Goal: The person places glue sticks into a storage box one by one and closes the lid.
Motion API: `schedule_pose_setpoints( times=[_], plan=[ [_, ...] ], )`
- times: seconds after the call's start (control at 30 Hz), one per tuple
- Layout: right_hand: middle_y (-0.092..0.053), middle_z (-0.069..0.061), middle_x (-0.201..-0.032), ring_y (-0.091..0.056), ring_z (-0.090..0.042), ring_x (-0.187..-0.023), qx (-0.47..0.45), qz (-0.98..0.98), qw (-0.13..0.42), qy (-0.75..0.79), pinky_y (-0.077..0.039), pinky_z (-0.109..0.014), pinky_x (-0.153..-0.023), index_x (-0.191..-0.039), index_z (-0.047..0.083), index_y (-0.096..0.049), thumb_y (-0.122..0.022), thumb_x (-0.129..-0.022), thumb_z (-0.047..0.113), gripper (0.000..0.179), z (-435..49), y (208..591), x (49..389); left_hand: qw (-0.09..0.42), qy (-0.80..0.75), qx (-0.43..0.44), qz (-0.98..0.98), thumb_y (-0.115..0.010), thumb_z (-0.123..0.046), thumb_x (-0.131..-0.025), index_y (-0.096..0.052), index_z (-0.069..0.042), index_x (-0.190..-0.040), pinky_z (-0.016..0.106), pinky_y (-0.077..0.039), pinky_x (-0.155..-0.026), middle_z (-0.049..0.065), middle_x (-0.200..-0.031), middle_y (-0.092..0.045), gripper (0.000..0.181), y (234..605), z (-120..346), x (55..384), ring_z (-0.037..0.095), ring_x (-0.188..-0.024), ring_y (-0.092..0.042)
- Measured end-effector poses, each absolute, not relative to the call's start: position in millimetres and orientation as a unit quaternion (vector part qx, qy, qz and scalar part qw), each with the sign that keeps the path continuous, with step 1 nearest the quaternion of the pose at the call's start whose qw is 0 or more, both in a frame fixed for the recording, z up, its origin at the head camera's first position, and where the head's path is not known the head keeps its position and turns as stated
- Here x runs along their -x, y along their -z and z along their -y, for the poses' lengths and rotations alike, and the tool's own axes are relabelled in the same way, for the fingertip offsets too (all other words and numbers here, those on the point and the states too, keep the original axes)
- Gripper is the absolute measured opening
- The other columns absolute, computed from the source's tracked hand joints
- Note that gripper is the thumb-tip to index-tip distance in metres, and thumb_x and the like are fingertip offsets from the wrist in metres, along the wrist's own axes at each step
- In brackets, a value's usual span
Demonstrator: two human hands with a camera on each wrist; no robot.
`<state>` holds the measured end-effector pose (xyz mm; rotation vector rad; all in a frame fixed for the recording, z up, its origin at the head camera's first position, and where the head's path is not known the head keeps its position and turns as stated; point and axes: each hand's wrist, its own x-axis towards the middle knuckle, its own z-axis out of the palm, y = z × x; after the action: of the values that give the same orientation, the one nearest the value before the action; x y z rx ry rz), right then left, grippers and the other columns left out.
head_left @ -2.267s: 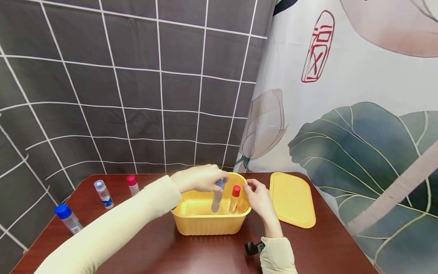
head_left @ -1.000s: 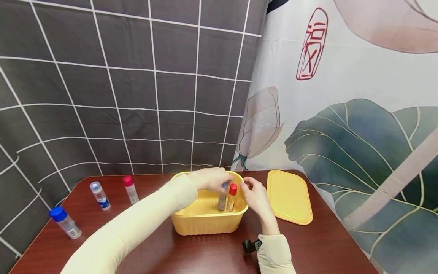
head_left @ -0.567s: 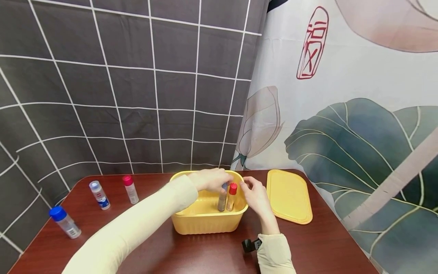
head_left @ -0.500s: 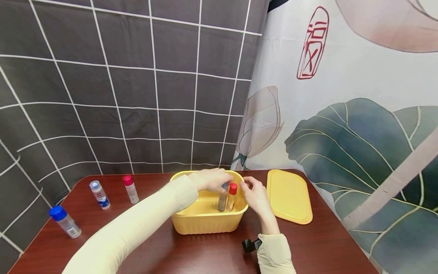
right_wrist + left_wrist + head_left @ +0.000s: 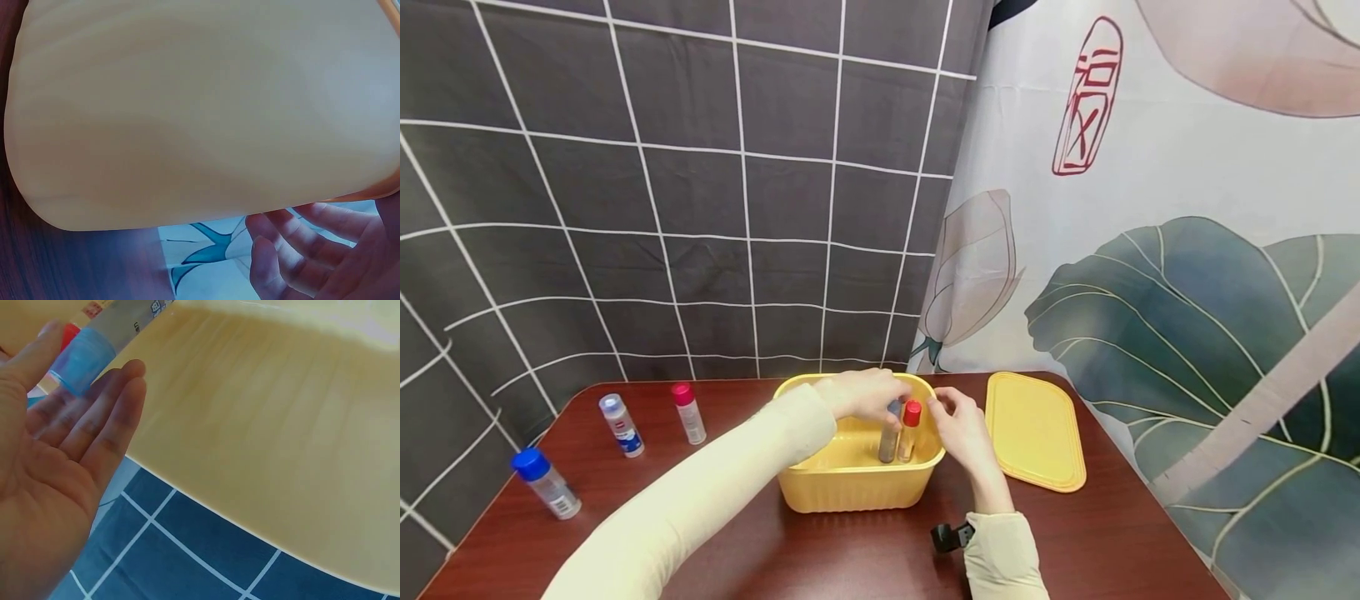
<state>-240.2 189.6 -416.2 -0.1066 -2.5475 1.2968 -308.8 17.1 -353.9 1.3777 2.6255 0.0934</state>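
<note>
I find a clear cylindrical bottle with a light-blue cap (image 5: 887,444) upright inside the right end of a yellow plastic tub (image 5: 850,492), beside a clear bottle with a red cap (image 5: 907,437). At the light-blue cap, the left hand (image 5: 865,393) has thumb and fingers spread; contact unconfirmed. The right hand (image 5: 966,429) is at the tub's right rim; I cannot tell whether it pinches. A flat yellow plastic lid (image 5: 1036,432) lies toward the brown wooden table's (image 5: 820,558) far right corner.
</note>
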Motion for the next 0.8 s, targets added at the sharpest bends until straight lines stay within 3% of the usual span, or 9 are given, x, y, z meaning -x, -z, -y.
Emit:
schedule_pose_setpoints(
  times=[0.2, 0.47, 0.63, 0.8],
  plan=[
    [-0.066, -0.008, -0.088, -0.061, -0.022, -0.077, 0.039, 0.883, 0.144, -0.444, -0.052, -0.034, -0.068, -0.114, 0.004, -0.067, -0.06, -0.097, 0.019, 0.024, -188.4, 416.7, 240.8, 0.083, -0.028, -0.451, -0.888, -0.075, -0.042, -0.085, -0.064, -0.018, -0.109, 0.03, -0.048, -0.072, -0.005, -0.091, -0.064, 0.036, 350.5, -10.4, 307.7, 0.014, -0.081, -0.057],
    [-0.063, -0.009, -0.088, -0.059, -0.024, -0.078, 0.045, 0.882, 0.133, -0.45, -0.051, -0.033, -0.067, -0.116, 0.003, -0.066, -0.059, -0.097, 0.02, 0.026, -191.2, 417.1, 239.8, 0.073, -0.037, -0.439, -0.895, -0.069, -0.049, -0.087, -0.06, -0.019, -0.127, 0.039, -0.044, -0.098, 0.001, -0.119, -0.063, 0.051, 341.8, 2.1, 298.4, 0.02, -0.108, -0.058],
    [-0.063, -0.009, -0.089, -0.059, -0.024, -0.079, 0.046, 0.885, 0.133, -0.443, -0.051, -0.034, -0.068, -0.117, 0.002, -0.066, -0.059, -0.098, 0.019, 0.027, -193.8, 415.8, 240.1, 0.083, -0.084, -0.391, -0.913, -0.066, -0.056, -0.087, -0.054, -0.022, -0.137, 0.045, -0.041, -0.101, 0.002, -0.131, -0.057, 0.062, 333.8, 12.3, 287.6, 0.023, -0.119, -0.053],
    [-0.064, -0.01, -0.089, -0.059, -0.024, -0.079, 0.04, 0.886, 0.129, -0.443, -0.051, -0.034, -0.067, -0.117, 0.003, -0.066, -0.059, -0.098, 0.019, 0.026, -191.2, 415.2, 240.8, 0.065, -0.142, -0.361, -0.92, -0.064, -0.055, -0.088, -0.053, -0.017, -0.139, 0.044, -0.04, -0.103, 0.003, -0.136, -0.053, 0.064, 325.1, 31.4, 275.7, 0.021, -0.122, -0.051]
  ],
)
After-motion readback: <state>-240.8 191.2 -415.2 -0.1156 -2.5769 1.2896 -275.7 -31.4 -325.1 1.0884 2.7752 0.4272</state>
